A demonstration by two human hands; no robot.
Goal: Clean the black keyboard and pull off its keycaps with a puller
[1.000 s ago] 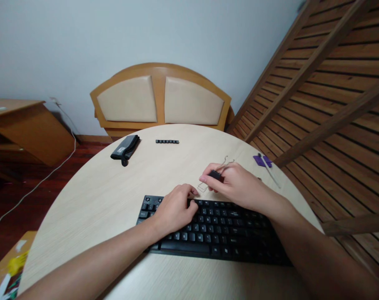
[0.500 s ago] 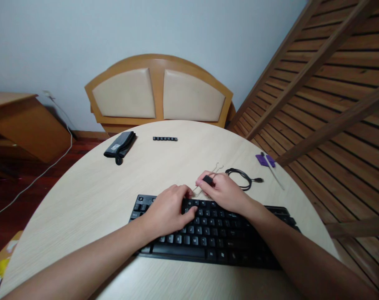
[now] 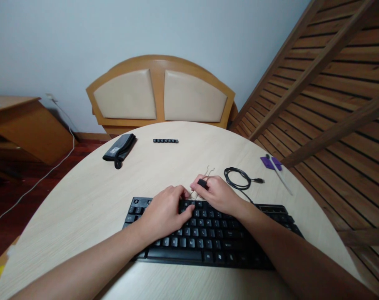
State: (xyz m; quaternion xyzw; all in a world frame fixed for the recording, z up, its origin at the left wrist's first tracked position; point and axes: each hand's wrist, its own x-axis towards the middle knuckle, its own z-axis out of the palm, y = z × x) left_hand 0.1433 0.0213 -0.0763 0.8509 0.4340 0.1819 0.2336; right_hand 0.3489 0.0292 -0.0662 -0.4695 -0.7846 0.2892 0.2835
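A black keyboard [image 3: 214, 239] lies on the round pale wooden table [image 3: 92, 208]. My left hand [image 3: 164, 212] rests on its upper left keys, fingers curled, the fingertips pressing near the top row. My right hand [image 3: 216, 193] is closed on a wire keycap puller [image 3: 203, 179] with a black grip, its wire loops pointing down at the top row beside my left fingertips and its two hooked ends sticking up. A row of removed black keycaps [image 3: 165, 141] lies at the far side of the table.
A dark folded pouch [image 3: 119, 148] lies at the far left of the table. The keyboard's coiled black cable [image 3: 239, 178] sits right of my right hand. A purple-handled tool [image 3: 275, 166] lies near the right edge. A wooden chair [image 3: 160, 98] stands behind the table, slatted wooden frames at right.
Both hands drew slightly leftward and nearer along the keyboard's top row; the puller came down to the keys. The view shifted, uncovering the coiled cable.
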